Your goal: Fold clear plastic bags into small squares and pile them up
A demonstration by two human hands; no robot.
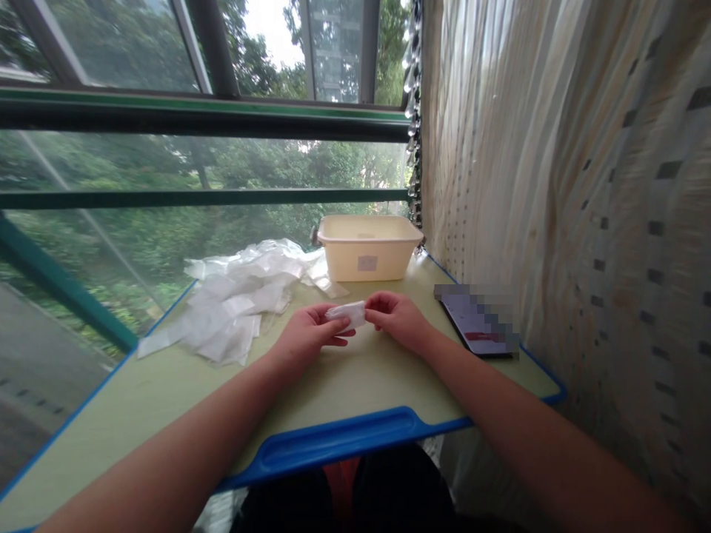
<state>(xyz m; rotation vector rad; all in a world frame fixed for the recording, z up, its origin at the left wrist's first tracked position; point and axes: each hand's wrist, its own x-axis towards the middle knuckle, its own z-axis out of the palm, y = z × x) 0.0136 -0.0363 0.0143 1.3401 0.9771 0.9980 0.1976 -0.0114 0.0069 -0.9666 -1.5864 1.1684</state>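
A small folded white plastic bag [353,314] is held above the middle of the table. My left hand [314,331] grips its left part between thumb and fingers. At its right end, the fingertips of my right hand [397,318] are pinched together on the edge. Left of my hands lies a loose pile of translucent white bags [233,296] on the table. Behind my hands stands a cream plastic bin [369,255] with a small label on its front.
The pale green table [344,392] has a blue edge and a blue tray groove [344,437] in front. A tablet or phone [481,322], partly blurred, lies at the right. Beside it hangs a curtain [555,185]; windows are behind the table.
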